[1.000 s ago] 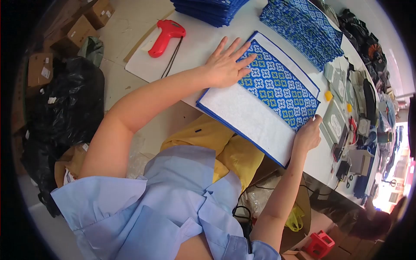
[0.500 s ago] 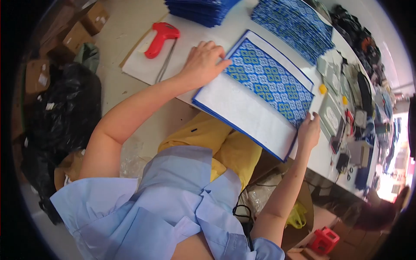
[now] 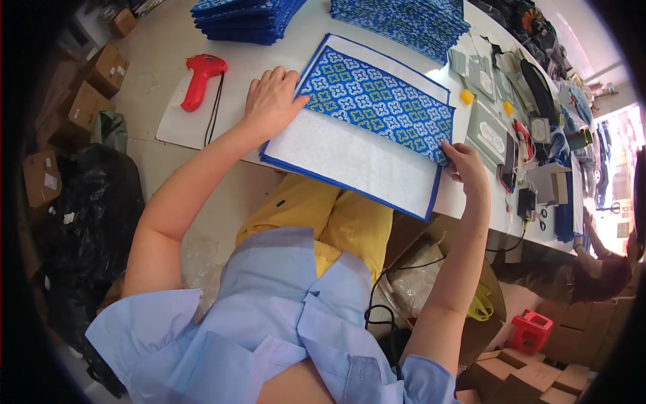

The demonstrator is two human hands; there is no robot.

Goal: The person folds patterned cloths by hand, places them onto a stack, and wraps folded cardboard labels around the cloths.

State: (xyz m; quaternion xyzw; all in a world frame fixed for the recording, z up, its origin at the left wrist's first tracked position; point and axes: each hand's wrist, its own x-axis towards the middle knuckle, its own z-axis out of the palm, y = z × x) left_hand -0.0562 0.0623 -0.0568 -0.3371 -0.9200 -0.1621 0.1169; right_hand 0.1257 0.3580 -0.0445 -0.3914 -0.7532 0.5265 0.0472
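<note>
A cloth (image 3: pixel 380 101) with a blue, green and white pattern lies on the table in front of me, its near part folded up so that a patterned flap shows. Beneath the flap is a white surface with blue edging, seemingly more layered cloths. My left hand (image 3: pixel 272 101) is at the flap's left edge, fingers curled and thumb pressed on it. At the flap's right corner, my right hand (image 3: pixel 465 168) pinches the fabric between thumb and fingers. Left of the cloth lies a red tagging gun (image 3: pixel 202 81) with a dark cord.
Stacks of blue patterned cloths (image 3: pixel 249 20) stand at the far side. Along the right are grey printed cards (image 3: pixel 488 131), yellow bits, scissors (image 3: pixel 543 219) and a small box. Black bags (image 3: pixel 94 209) and cartons line the floor at left; a red stool (image 3: pixel 531 330) and another person are at right.
The view has shifted, so the table's things appear further left. My right hand has closed its pinch on the flap's right corner; my left hand keeps to the left edge.
</note>
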